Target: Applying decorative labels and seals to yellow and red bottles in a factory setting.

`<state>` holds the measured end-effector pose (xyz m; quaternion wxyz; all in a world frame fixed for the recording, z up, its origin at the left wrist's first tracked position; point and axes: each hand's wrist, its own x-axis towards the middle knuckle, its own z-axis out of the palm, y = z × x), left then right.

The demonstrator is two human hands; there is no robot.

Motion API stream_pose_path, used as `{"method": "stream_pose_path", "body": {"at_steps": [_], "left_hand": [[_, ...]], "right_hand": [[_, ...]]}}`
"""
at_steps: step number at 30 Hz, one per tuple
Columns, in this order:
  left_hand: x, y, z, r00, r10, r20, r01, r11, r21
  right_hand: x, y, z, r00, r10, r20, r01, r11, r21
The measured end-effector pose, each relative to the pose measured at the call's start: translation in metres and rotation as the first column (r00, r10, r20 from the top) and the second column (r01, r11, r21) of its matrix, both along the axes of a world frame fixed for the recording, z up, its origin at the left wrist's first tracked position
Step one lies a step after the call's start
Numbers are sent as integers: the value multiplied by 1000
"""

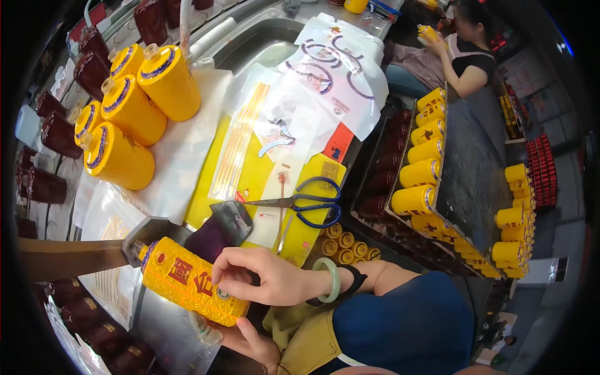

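A yellow embossed bottle (187, 281) with large red characters and a clear stopper lies tilted, its neck end beside a grey angular metal piece (153, 228). My left hand (250, 342) holds the bottle's base end from below, something pale over one fingertip. Over the bottle's front, my right hand (265, 273), wearing a pale green bangle, is closed, thumb and fingers together against a small round silver sticker (223, 292). Whatever is between those fingers is hidden. Just beyond are a dark purple cloth (209, 240) and blue-handled scissors (284, 202) on a yellow mat (306, 242).
Several yellow bottles (128, 109) stand at the upper left near dark red bottles (59, 134). Sheets of gold strips (247, 137) and curved purple labels (350, 81) cover the bench by a sink (262, 40). Right, a rack (469, 169) holds yellow bottles; beyond, a co-worker (465, 69) handles another.
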<state>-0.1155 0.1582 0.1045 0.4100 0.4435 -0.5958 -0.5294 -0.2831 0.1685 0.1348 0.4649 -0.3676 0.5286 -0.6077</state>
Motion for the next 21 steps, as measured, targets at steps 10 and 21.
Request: {"method": "stream_pose_path", "body": {"at_steps": [10, 21], "left_hand": [[2, -3, -9, 992, -38, -121, 36, 999, -14], [5, -1, 4, 989, -8, -149, 22, 995, 95]], "right_hand": [[7, -10, -2, 997, 20, -74, -22, 999, -27], [13, 0, 0, 992, -18, -128, 23, 999, 38]]}}
